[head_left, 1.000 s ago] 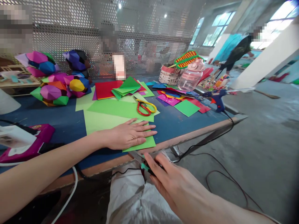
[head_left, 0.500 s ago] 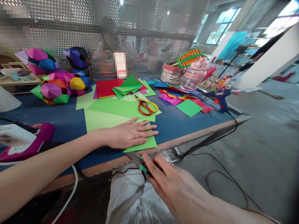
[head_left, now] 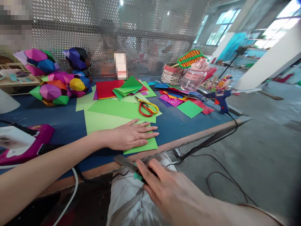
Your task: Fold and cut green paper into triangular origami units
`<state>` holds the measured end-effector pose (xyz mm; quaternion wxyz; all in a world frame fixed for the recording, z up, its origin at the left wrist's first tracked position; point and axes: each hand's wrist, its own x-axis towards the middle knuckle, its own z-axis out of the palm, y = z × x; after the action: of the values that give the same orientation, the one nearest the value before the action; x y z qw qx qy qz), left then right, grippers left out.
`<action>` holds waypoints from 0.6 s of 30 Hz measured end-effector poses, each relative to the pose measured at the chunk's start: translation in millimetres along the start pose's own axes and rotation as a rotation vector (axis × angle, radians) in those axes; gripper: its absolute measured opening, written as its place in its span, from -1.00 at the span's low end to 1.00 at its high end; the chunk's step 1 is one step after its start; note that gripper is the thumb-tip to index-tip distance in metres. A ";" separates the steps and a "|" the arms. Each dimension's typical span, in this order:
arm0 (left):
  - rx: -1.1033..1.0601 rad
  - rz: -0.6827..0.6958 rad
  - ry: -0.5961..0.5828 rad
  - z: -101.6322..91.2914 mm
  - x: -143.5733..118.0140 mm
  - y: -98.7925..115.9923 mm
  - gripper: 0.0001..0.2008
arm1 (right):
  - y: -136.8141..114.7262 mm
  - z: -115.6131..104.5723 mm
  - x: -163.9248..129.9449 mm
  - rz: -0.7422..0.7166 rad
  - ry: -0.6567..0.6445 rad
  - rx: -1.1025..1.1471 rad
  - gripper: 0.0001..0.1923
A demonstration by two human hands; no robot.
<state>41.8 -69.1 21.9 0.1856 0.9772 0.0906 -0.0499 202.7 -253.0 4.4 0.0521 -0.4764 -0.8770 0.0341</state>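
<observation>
My left hand [head_left: 131, 136] lies flat with its fingers spread on a folded sheet of green paper [head_left: 150, 144] at the table's front edge. In my right hand [head_left: 162, 182] is a utility knife [head_left: 128, 164] with a green part on its handle. Its blade points left, over the wooden edge just below the paper and apart from it. Beyond my left hand lie more light green sheets [head_left: 110, 108], and scissors with red and yellow handles [head_left: 148, 108] rest on them.
Folded paper ornaments [head_left: 54, 91] stand at the back left, near a magenta power strip [head_left: 44, 131]. To the right are coloured paper squares [head_left: 190, 109], a pink bottle [head_left: 194, 77], a basket [head_left: 171, 72] and a blue glue gun [head_left: 222, 100] whose cord hangs off the edge.
My right hand has moved slightly left with the knife, whose blade now sits further left and shows more clearly, away from the paper's corner. My left hand stays put.
</observation>
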 end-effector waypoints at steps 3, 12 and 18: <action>-0.012 0.010 0.018 0.7 -0.2 -1.0 -0.50 | -2.5 -8.0 -11.0 0.011 0.017 -0.013 -0.49; -0.071 -0.064 0.155 -0.8 -6.3 2.4 -0.39 | 89.2 -55.5 -31.8 0.317 0.219 -0.184 -0.51; -0.084 -0.476 0.483 -0.2 -9.1 15.4 -0.31 | 196.6 -41.9 18.1 0.549 0.141 -0.420 -0.55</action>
<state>35.9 -84.6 28.6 0.1820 0.9037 0.3596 0.1446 361.6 -130.4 25.6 0.0023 -0.6958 -0.6985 -0.1671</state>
